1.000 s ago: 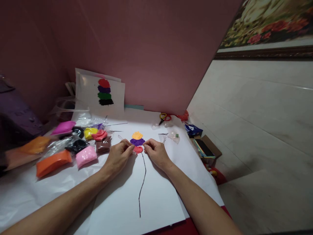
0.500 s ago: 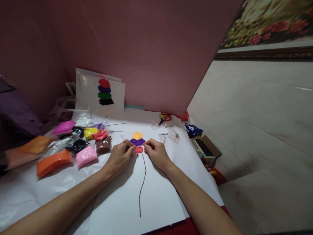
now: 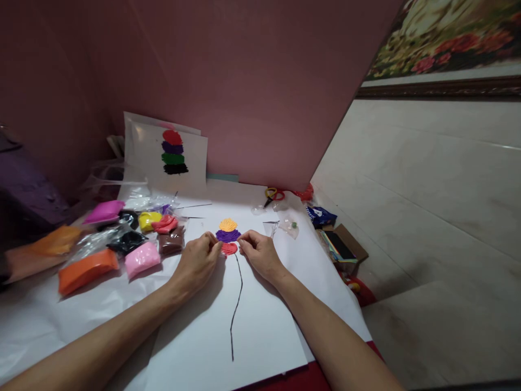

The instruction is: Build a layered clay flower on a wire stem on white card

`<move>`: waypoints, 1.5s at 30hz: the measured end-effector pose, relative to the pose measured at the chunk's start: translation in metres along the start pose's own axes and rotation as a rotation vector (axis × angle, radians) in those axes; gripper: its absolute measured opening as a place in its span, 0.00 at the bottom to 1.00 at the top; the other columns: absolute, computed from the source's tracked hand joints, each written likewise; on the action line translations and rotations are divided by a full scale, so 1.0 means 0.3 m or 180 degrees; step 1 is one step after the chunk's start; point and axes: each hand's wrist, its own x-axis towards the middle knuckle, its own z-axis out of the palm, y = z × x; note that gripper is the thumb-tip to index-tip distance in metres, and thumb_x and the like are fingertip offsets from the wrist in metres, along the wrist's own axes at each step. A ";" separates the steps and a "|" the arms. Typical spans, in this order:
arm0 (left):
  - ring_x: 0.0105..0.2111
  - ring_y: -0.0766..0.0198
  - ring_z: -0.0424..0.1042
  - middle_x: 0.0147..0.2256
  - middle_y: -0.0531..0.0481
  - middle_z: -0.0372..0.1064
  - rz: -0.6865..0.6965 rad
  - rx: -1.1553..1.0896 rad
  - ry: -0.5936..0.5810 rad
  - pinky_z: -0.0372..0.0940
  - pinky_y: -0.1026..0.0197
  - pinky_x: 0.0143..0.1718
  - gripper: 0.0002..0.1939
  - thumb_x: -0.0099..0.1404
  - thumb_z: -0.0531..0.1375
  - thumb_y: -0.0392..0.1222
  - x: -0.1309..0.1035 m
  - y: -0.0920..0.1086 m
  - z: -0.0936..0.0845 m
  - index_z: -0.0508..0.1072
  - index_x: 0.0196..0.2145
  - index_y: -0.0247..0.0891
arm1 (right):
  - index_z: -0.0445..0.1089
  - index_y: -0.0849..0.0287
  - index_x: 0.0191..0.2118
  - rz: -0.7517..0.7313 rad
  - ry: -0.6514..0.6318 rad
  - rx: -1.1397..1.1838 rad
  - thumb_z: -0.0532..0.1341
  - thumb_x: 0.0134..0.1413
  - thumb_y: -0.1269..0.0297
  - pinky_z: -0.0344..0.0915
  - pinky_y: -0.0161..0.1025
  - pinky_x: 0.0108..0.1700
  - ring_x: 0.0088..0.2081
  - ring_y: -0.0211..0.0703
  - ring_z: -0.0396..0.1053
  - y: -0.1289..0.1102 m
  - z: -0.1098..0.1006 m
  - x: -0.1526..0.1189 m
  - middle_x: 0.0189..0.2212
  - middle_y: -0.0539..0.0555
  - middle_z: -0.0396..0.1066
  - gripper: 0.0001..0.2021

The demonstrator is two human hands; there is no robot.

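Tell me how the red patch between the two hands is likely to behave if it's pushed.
The red patch would probably dent or squash, since it looks like soft clay and the yellow-orange patch beyond it has a ridged surface. It seems unlikely to roll or tip, because it lies low and flat on the white sheet.

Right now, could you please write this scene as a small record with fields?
Left hand: at left edge of red clay patch, grip unclear
Right hand: at the patch's right edge, grip unclear
Beyond the patch: purple clay patch, then yellow-orange clay patch
White paper: bears black line
Left side: orange packet, light-pink packet
Far side: scissors
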 end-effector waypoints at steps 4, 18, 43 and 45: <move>0.29 0.57 0.70 0.26 0.48 0.72 -0.0009 0.0028 0.0064 0.60 0.57 0.34 0.10 0.61 0.51 0.44 0.004 -0.006 0.000 0.67 0.25 0.40 | 0.69 0.57 0.28 0.0014 0.0005 -0.0011 0.54 0.52 0.68 0.60 0.34 0.31 0.26 0.37 0.62 0.002 0.000 0.000 0.22 0.47 0.66 0.07; 0.25 0.60 0.66 0.22 0.51 0.66 -0.0159 -0.0309 0.0406 0.58 0.59 0.31 0.13 0.59 0.53 0.46 0.004 -0.008 -0.020 0.65 0.20 0.40 | 0.69 0.57 0.29 0.0004 -0.0027 -0.0007 0.54 0.52 0.69 0.60 0.34 0.31 0.26 0.37 0.63 0.005 -0.001 0.000 0.22 0.46 0.67 0.07; 0.27 0.59 0.67 0.24 0.51 0.68 -0.0124 -0.0111 0.0272 0.59 0.56 0.34 0.12 0.60 0.52 0.45 0.019 -0.010 -0.015 0.64 0.21 0.40 | 0.70 0.58 0.29 0.0013 -0.0024 -0.0047 0.54 0.53 0.69 0.60 0.34 0.31 0.26 0.37 0.63 0.006 -0.001 0.002 0.22 0.47 0.66 0.07; 0.27 0.59 0.68 0.24 0.50 0.68 -0.0094 -0.0076 0.0272 0.59 0.56 0.34 0.11 0.60 0.51 0.44 0.020 -0.015 -0.013 0.64 0.21 0.40 | 0.70 0.58 0.29 0.0013 -0.0033 -0.0049 0.54 0.53 0.68 0.60 0.34 0.31 0.26 0.37 0.62 0.007 -0.001 0.002 0.22 0.47 0.66 0.07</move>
